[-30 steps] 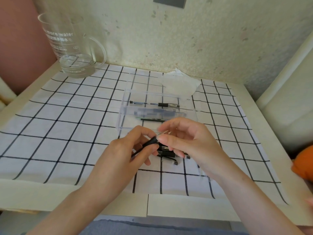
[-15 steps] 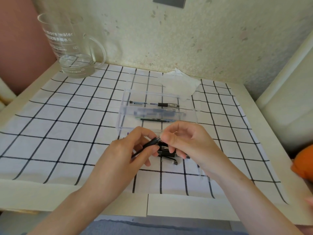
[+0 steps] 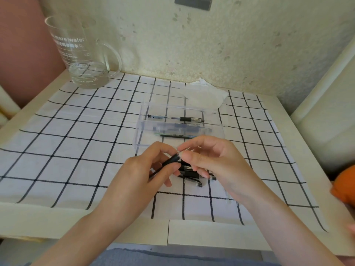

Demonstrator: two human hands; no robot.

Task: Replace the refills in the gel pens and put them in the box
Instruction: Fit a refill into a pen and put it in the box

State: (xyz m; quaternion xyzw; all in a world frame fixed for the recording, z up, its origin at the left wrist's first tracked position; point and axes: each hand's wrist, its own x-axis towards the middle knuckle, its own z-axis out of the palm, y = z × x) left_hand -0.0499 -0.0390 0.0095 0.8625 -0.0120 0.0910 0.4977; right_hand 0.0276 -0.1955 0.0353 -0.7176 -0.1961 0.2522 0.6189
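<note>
- The pen (image 3: 170,160) was held just above the cloth (image 3: 63,143), near the table's (image 3: 201,235) front middle, tilted with its upper end to the right.
- The dark barrel was gripped by the left hand (image 3: 142,173), thumb and fingers curled around it.
- The pen's upper end was pinched between thumb and forefinger of the right hand (image 3: 219,162), the other fingers loosely bent.
- A few loose pens (image 3: 192,177) were seen lying on the cloth directly beneath both hands, partly hidden by the fingers.
- The clear box (image 3: 138,131) was set open just beyond the hands; a boxed pen (image 3: 176,118) lay along its far side and a thin refill (image 3: 176,135) along its near side. What lay between them was blurred by a frosted wall.
- A glass jug (image 3: 80,54) with a little water was stood at the far left corner, well apart from the hands.
- A white tissue (image 3: 205,94) was left behind the box, against the wall.
- An orange object (image 3: 343,187) was cut off by the right edge of the view.
- Open cloth was left to the left of the hands, and a narrower strip to the right; the table's front edge lay under the forearms.
</note>
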